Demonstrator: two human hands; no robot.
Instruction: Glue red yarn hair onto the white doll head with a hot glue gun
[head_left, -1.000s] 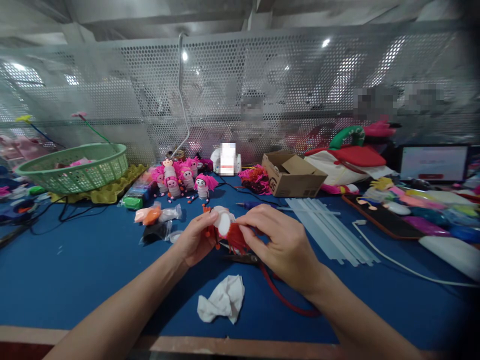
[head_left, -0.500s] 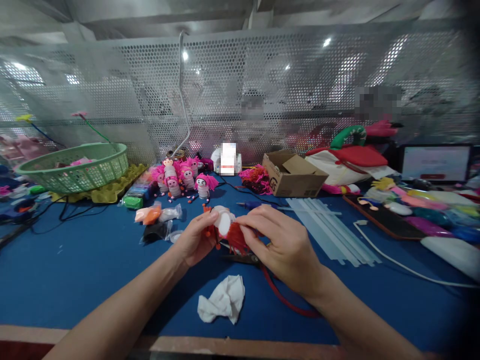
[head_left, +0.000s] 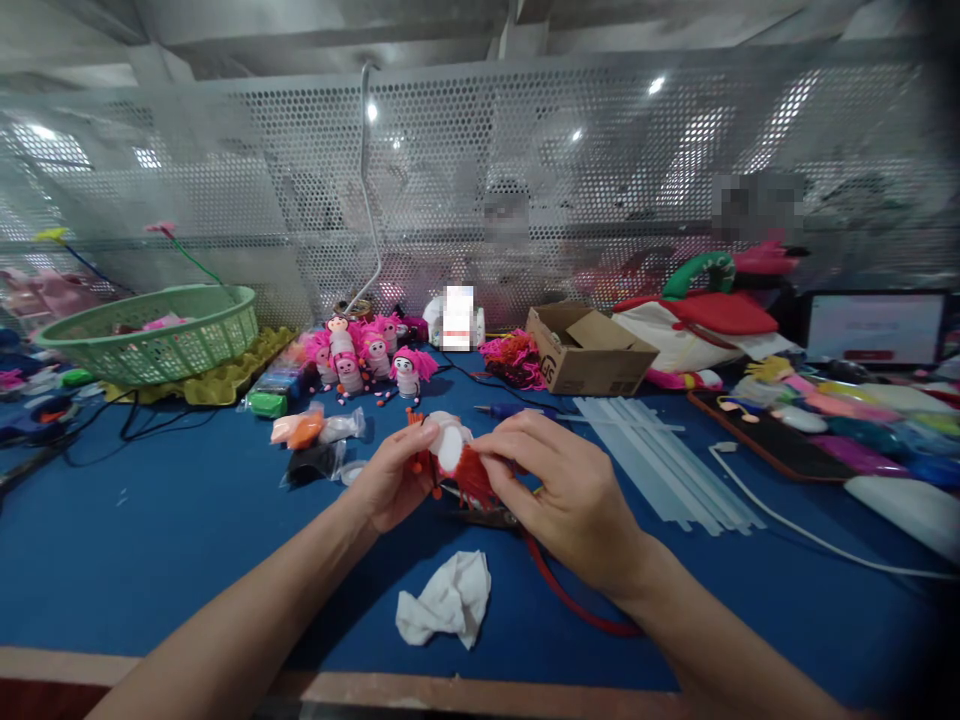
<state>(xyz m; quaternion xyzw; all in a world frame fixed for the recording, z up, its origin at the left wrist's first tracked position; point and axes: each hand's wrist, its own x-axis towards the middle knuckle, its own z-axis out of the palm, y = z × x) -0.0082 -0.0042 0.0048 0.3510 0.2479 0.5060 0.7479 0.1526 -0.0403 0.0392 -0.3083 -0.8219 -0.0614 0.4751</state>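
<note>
A small doll [head_left: 451, 447] with a white oval face and red-orange yarn hair [head_left: 474, 476] is held over the middle of the blue table. My left hand [head_left: 396, 474] wraps round its body from the left, orange limbs poking out by the fingers. On the right, my right hand [head_left: 559, 483] pinches at the hair beside the face; its fingertips are closed on the yarn. Beneath the doll lie dark scissors [head_left: 487, 518], partly hidden by the hands. A crumpled white cloth [head_left: 448, 600] rests nearer the front edge.
Pink-haired dolls [head_left: 406, 374] stand behind, near a green basket [head_left: 150, 335]. Small packets [head_left: 304, 428] lie left. Rightward are a cardboard box [head_left: 600, 355], glue sticks [head_left: 664, 465], a white cable [head_left: 795, 540] and a dark tray [head_left: 772, 440]. A red cable [head_left: 570, 600] curves below my right hand.
</note>
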